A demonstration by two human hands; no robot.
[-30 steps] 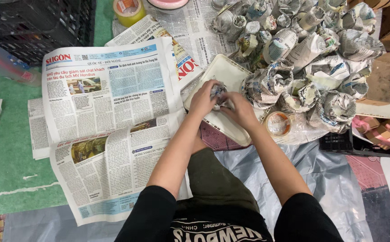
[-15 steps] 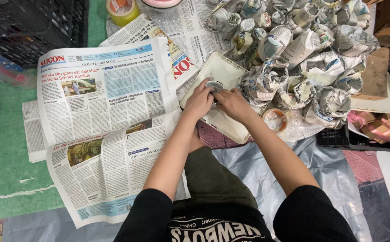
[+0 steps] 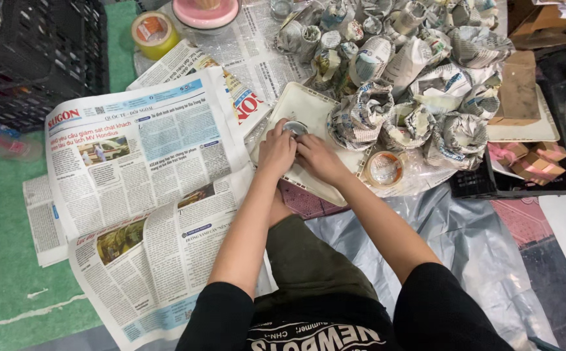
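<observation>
Gripping what seems a paper-wrapped item (image 3: pixel 295 128), both hands (image 3: pixel 299 153) meet.

A black crate (image 3: pixel 32 62) beside spread newspapers (image 3: pixel 140 169), a yellow tape roll (image 3: pixel 155 32), and a pink lid (image 3: pixel 205 13)

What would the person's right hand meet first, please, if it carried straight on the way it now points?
The right hand points up-left, toward the small round glass object both hands grip over the cream plastic tray. Beyond it lies spread newspaper, though depth is unclear.
</observation>
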